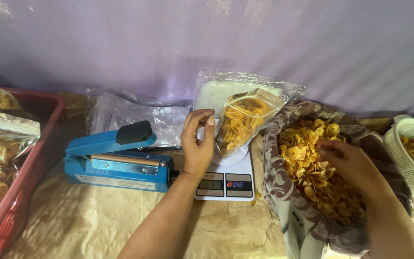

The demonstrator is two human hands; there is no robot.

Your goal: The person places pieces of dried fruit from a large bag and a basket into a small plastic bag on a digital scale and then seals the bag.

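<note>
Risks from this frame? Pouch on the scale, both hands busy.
1. The open pouch leans tilted on the scale, steadied only by the left hand; it may tip and spill chips.
2. The left hand on the pouch may skew the weight reading.
3. The right hand digs in the heaped chips; some may fall over the cloth edge.

Glossy clear plastic pouch (pixel 243 122); crinkled matt brown paper (pixel 97 220).

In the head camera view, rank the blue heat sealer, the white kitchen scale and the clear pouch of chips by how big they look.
1. blue heat sealer, largest.
2. white kitchen scale, though the pouch and a hand cover part of it.
3. clear pouch of chips, smallest.
</note>
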